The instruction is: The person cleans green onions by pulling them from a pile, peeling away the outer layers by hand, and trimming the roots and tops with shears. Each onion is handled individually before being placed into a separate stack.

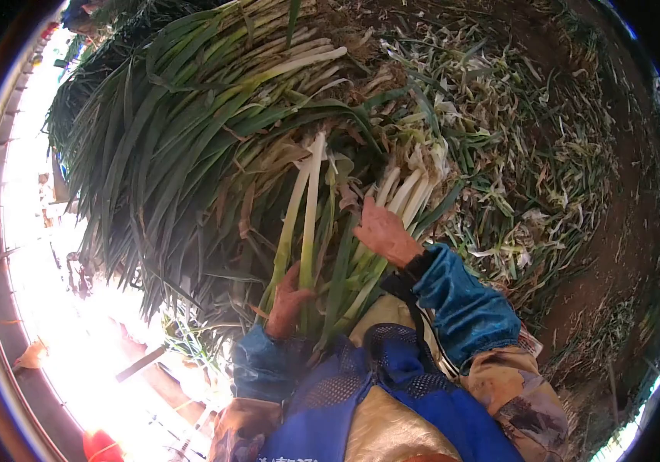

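Two long leeks (310, 208) with clean white shanks stand upright in my left hand (287, 300), its fingers wrapped round their green lower part. My right hand (387, 231) lies closed against a bunch of leeks (414, 192) just to the right, roots pointing up; some of its fingers are hidden beneath. Close by the right fingertips hangs a dry brownish leaf (350, 198). The leaves of both lots run down toward my lap, where they are partly covered by my hands and sleeves.
A large heap of leeks (160, 131) with dark green leaves fills the upper left. Stripped leaves and peelings (514, 154) cover the ground on the right, with brown soil (599, 285) beyond. Bright glare washes out the lower left, where an orange-red object (103, 445) shows.
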